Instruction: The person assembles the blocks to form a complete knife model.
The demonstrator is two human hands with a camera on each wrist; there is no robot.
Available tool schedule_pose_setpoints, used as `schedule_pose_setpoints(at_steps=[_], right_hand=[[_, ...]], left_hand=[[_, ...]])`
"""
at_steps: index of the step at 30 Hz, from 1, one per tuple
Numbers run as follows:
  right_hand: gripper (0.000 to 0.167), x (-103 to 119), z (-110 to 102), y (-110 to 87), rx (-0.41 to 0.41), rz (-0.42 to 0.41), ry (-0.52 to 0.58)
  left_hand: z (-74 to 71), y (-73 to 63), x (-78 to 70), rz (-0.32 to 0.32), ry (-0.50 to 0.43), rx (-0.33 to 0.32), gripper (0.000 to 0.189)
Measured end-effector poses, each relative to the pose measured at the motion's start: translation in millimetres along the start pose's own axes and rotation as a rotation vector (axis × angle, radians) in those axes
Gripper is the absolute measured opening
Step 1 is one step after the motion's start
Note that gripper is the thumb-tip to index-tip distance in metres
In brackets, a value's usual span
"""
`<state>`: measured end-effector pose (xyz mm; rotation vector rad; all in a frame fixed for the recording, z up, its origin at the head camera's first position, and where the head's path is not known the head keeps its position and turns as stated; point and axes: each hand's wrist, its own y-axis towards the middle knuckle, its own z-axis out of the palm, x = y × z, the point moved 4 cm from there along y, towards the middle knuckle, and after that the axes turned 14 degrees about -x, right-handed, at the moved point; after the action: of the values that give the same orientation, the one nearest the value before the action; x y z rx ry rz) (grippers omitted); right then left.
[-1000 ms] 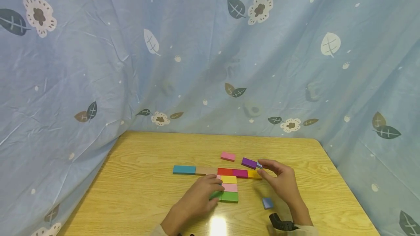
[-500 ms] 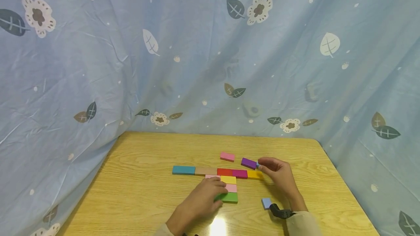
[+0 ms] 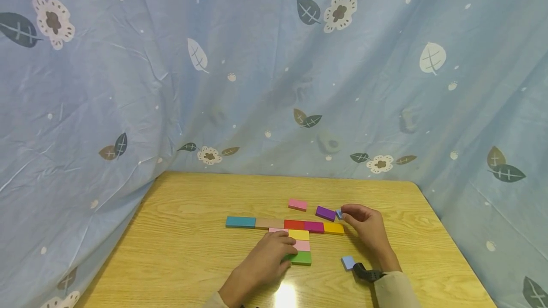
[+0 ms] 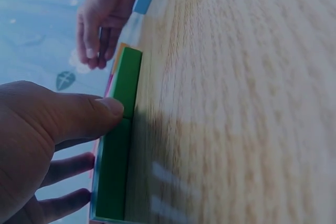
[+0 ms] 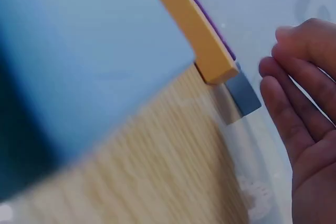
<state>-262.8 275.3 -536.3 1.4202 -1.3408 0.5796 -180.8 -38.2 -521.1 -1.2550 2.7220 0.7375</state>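
Observation:
My left hand point(image 3: 267, 255) rests over the left part of a stack of flat coloured blocks, hiding some of them. In the left wrist view its thumb touches a green block point(image 4: 113, 171) near where it meets another green block point(image 4: 128, 74). Yellow point(image 3: 298, 235) and pink point(image 3: 302, 245) blocks show to the right of the hand. My right hand point(image 3: 368, 227) is at a small blue block point(image 3: 339, 214) beside a purple block point(image 3: 326, 213). In the right wrist view the fingers lie a little apart from that blue block point(image 5: 243, 94), loosely bent and holding nothing.
A row runs across the table point(image 3: 184, 260): teal point(image 3: 240, 222), tan point(image 3: 269, 223), red point(image 3: 294, 225), magenta point(image 3: 314, 227) and orange point(image 3: 334, 228) blocks. Behind it lies a pink block point(image 3: 297, 204). Another light blue block point(image 3: 348, 263) lies near the right wrist. A curtain point(image 3: 257, 84) hangs behind.
My right hand has drawn slightly forward and then right, off the small blue block, which shows more now. My left hand has shifted slightly right over the stack.

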Motion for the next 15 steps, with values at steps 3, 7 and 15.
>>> schedule_pose_setpoints(at_steps=[3,7,15], right_hand=[[0.021,3,1,-0.9,0.036,-0.006,0.012],[0.021,2,4,-0.4,0.070,-0.005,0.031],[0.024,-7,7,3.6,0.029,-0.008,0.048]], left_hand=[[-0.4,0.9,-0.1,0.012,0.008,-0.012,0.025],[-0.9,1.2,0.0,0.017,0.007,-0.027,0.025],[-1.7,-0.2,-0.9,0.003,-0.018,-0.020,0.025]])
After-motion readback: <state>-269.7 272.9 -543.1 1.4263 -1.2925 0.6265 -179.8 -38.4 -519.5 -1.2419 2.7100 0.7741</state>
